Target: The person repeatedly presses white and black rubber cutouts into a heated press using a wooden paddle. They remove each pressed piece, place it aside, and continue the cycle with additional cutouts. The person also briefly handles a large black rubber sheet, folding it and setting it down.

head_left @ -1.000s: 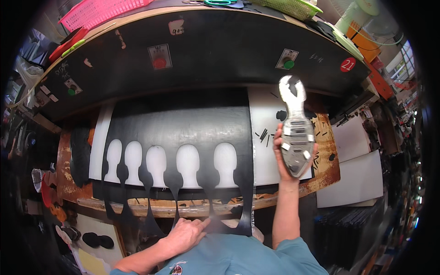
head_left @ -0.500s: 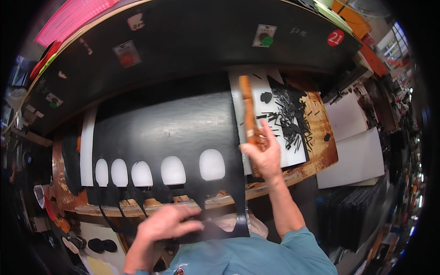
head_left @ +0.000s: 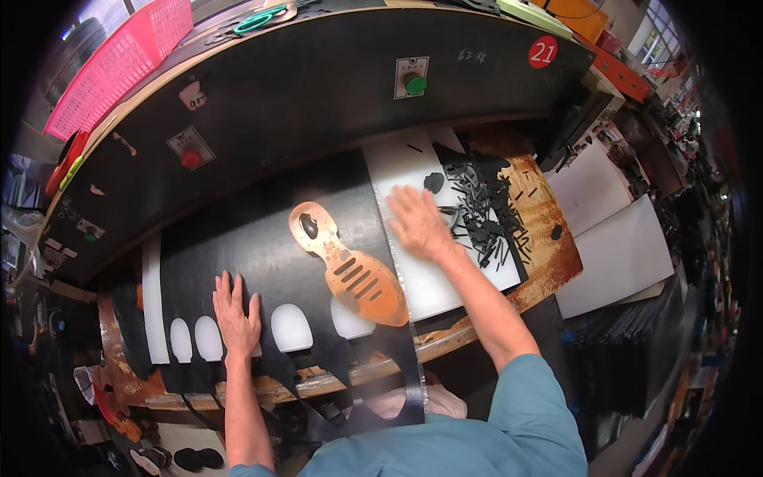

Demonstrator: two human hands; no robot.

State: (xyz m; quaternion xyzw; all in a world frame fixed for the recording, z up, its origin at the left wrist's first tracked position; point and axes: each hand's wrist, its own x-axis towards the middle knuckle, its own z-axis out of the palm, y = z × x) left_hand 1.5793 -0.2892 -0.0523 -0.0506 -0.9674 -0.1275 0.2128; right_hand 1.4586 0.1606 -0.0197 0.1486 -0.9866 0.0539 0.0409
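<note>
A black sheet [head_left: 246, 230], likely rubber, lies over a white board [head_left: 433, 282], with several rounded cut-outs along its near edge. On the sheet rests a rust-orange, sole-shaped cutting die [head_left: 373, 290] with slots and an oval opening, its wide end toward me. Neither hand touches it. My left hand [head_left: 236, 318] lies flat on the sheet, left of the die, its fingers stretched and partly covering a cut-out. To the right of the die, my right hand [head_left: 420, 222] is over the bare white board with fingers spread, slightly blurred, holding nothing.
Black strip scraps [head_left: 485, 199] lie heaped at the right end of the board. Behind stands a dark machine beam [head_left: 294, 103] with red and green buttons. A pink basket [head_left: 119, 67] and green-handled scissors [head_left: 258, 20] sit above it. White sheets [head_left: 616, 254] are at the right.
My right hand has let go of the die, which now lies on the black sheet. My left hand has moved forward from the near edge onto the sheet. The view has shifted.
</note>
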